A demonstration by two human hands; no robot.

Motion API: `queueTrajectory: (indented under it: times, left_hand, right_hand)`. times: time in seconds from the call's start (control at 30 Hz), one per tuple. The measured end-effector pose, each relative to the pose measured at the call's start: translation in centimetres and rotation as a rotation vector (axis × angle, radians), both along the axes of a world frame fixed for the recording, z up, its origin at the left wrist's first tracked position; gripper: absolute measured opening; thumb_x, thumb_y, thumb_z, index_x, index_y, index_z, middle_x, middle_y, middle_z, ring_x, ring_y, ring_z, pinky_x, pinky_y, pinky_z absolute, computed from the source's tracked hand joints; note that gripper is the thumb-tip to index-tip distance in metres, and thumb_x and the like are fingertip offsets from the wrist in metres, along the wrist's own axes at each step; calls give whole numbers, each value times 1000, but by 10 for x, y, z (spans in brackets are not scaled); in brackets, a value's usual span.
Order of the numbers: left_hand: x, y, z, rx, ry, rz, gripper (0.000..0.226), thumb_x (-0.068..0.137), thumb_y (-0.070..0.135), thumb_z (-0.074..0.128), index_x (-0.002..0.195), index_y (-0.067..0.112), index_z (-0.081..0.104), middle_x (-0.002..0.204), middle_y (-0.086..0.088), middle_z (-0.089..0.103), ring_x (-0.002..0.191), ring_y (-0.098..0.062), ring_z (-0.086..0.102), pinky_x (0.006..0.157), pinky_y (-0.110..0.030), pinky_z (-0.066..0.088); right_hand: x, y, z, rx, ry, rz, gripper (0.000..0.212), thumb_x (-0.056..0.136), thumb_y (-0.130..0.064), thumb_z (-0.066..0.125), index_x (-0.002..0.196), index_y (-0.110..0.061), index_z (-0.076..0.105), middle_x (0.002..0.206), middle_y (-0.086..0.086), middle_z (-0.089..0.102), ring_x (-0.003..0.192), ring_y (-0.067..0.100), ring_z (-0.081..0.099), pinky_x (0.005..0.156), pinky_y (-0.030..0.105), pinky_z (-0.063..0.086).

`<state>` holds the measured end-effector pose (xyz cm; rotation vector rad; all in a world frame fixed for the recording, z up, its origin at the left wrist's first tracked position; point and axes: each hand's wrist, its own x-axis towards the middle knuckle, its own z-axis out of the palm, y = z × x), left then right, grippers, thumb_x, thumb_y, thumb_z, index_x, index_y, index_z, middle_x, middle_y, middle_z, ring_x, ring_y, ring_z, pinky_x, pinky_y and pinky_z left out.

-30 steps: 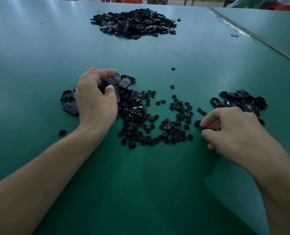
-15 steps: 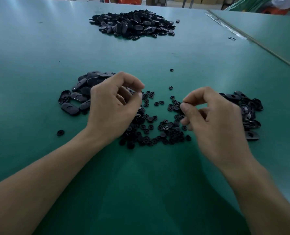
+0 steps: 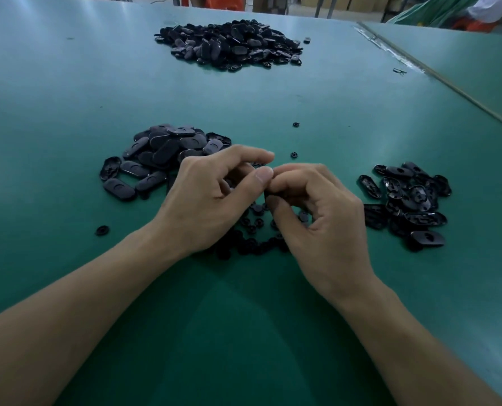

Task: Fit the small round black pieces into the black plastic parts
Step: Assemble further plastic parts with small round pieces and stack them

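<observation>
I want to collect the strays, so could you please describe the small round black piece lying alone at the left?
Find the heap of oval black plastic parts beyond the left hand on the green table. Nearer the camera, left of the wrist, lies the small round black piece. Unlike the round pieces clustered under that hand, it sits alone, touching nothing.

Not much of the person gets shown here tbh, just two hands and forearms. The left hand [image 3: 211,197] and right hand [image 3: 323,212] are left bare. The left forearm [image 3: 82,303] and right forearm [image 3: 405,332] are seen uncovered all the way to the bottom edge. A short-trimmed nail [image 3: 263,174] can be made out on the left thumb.
</observation>
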<state>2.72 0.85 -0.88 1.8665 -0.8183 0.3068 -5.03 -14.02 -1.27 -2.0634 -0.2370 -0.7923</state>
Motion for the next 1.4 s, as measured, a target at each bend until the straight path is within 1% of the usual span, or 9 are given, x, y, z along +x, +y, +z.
queueTrajectory:
  times: [0.1,0.2,0.4,0.53,0.67,0.87,1.07,1.2,1.4]
  left_hand:
    - [2,0,0,1,3,-6,34,96,39,51,117,21,71,88,6,75,60,-24,62,57,-33,51]
    - [2,-1,0,-8,-38,-36,21,98,29,58,110,21,73,89,4,75,64,-24,66,58,-37,51]
    - [3,-3,-1,-37,-74,-40,7,90,20,73,95,24,73,83,13,73,68,-4,65,56,-19,49]
    - [3,-2,0,-88,-43,-8,6,90,24,71,92,29,68,81,13,71,67,-11,64,55,-29,49]
    - [2,-1,2,-104,-15,-13,8,91,24,69,92,30,65,82,10,71,69,-15,65,55,-31,50]
    - [2,-1,2,-73,24,-33,11,89,21,72,91,27,63,79,5,71,66,-17,65,55,-26,49]
    - [4,-1,-1,-60,55,-16,12,88,20,73,96,27,67,79,9,69,67,-11,65,60,-18,48]
    - [7,0,-3,-78,50,26,26,94,15,68,116,28,66,91,7,71,77,-11,72,77,-29,59]
    - [8,0,-3,-123,85,71,15,93,13,69,103,25,69,85,11,74,80,-11,74,76,-31,61]
  right_hand:
    - [1,2,-1,51,-2,10,27,82,8,69,99,-13,68,113,-3,58,97,10,65,84,18,53]
    - [1,2,-1,116,47,25,41,83,5,70,105,-28,63,106,-1,66,91,16,68,80,30,58]
    - [0,4,2,131,57,-55,47,84,-5,72,111,-40,57,104,-2,66,91,13,68,80,23,56]
    - [0,3,3,69,119,-134,25,86,-18,74,106,-29,64,99,-10,67,92,7,66,78,23,54]
    - [1,3,4,43,153,-151,7,91,-19,70,96,-23,67,87,-17,68,86,2,64,71,12,47]
    - [2,3,5,54,152,-158,4,95,-16,64,94,-20,63,80,-15,64,80,7,62,66,18,47]
    - [1,1,5,-31,167,-258,15,93,-20,67,108,-25,68,94,-15,65,84,2,60,73,6,39]
    - [1,-4,2,-193,266,-393,26,90,-31,67,115,-23,65,103,-8,53,100,12,52,85,20,40]
    - [-1,-2,2,-364,437,-401,22,91,-43,61,100,-25,69,91,-7,55,99,15,46,88,34,44]
